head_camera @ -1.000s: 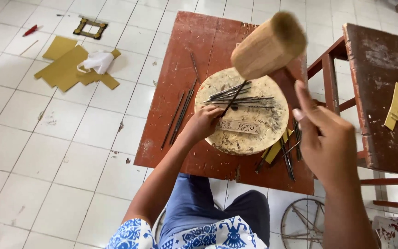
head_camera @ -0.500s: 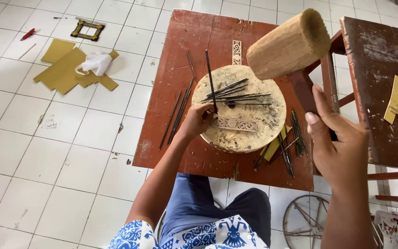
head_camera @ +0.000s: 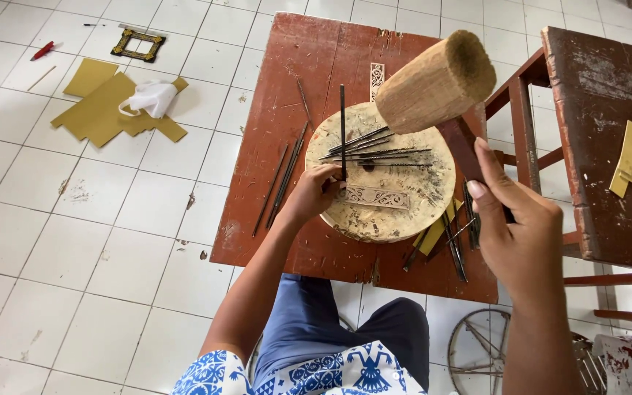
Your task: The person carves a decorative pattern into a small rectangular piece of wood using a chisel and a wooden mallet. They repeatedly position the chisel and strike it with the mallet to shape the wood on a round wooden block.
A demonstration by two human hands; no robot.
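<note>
My left hand (head_camera: 316, 192) grips a thin dark metal chisel (head_camera: 342, 124) that stands upright, its tip on a pale carved strip (head_camera: 376, 197). The strip lies on a round wooden block (head_camera: 411, 192) on a low red-brown table (head_camera: 279, 110). My right hand (head_camera: 522, 238) holds a wooden mallet (head_camera: 434, 82) by its dark handle, raised above the block, its round head up and to the right of the chisel. Several more thin chisels (head_camera: 383, 149) lie fanned across the block.
More chisels (head_camera: 284, 177) lie on the table left of the block, others (head_camera: 453, 238) at its right edge. A second dark table (head_camera: 601, 95) stands to the right. Yellow sheets (head_camera: 100, 110) with a white cloth and a small frame (head_camera: 137, 44) lie on the tiled floor.
My left hand picked one chisel from the fan and stood it upright on the carved strip. The mallet stayed raised in my right hand, shifting a little to the right.
</note>
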